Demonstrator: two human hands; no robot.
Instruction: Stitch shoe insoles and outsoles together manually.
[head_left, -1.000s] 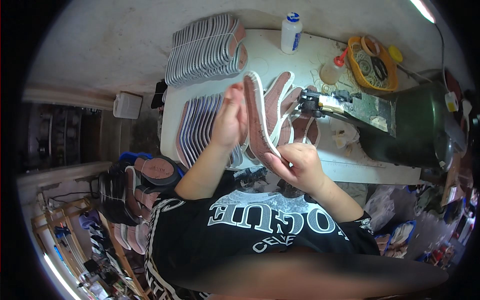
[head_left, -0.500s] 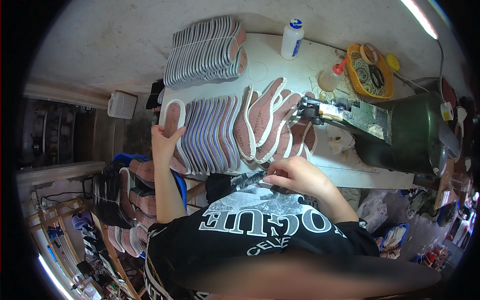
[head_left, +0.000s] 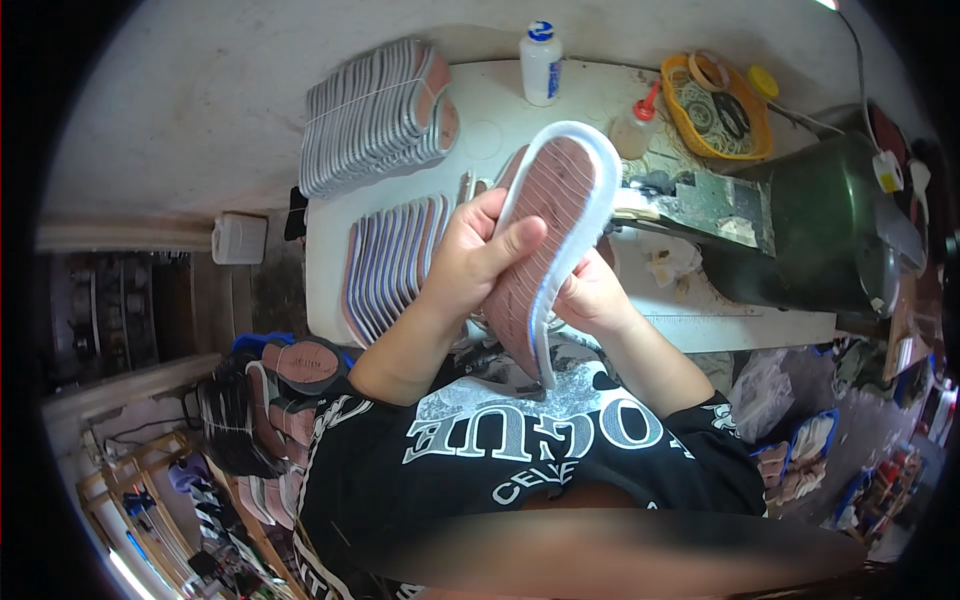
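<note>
While in both hands (head_left: 480, 255) (head_left: 600, 293), white-rimmed sole (head_left: 562, 200) well apart from basket (head_left: 764, 137).

The scene is viewed downward from the head through a fisheye lens. The left hand (head_left: 472, 252) and right hand (head_left: 600, 296) are seen from near, the table (head_left: 490, 108) towards twelve o'clock, the shirt (head_left: 620, 485) at six.

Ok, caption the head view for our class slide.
Both hands hold a curved, white-rimmed sole at a white table.
</note>
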